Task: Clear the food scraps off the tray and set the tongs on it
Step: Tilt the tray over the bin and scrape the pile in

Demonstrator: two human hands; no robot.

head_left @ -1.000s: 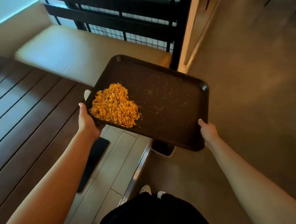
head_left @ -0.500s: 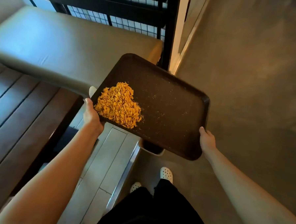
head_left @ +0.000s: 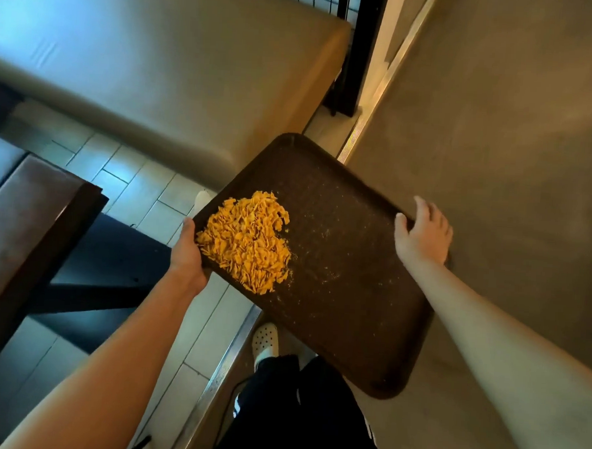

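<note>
A dark brown tray (head_left: 347, 261) is held in the air over the floor, its long side running away from me. A heap of orange food scraps (head_left: 249, 242) lies at its left edge, with fine crumbs scattered across the middle. My left hand (head_left: 188, 253) grips the left rim beside the heap, thumb on top. My right hand (head_left: 422, 234) holds the right rim, thumb on the tray's inside and fingers curled over the edge. No tongs are in view.
A beige padded bench (head_left: 179, 63) fills the upper left, ending at a black post (head_left: 352, 48). A dark wooden table (head_left: 23, 230) stands at the left. A metal strip (head_left: 226, 358) divides pale floor tiles from grey floor (head_left: 498, 132). My shoe (head_left: 264, 339) shows below the tray.
I have stepped forward and the tray has swung round lengthwise. My right hand slid from the near corner further up the right rim. The white-rimmed bin under the tray is now hidden.
</note>
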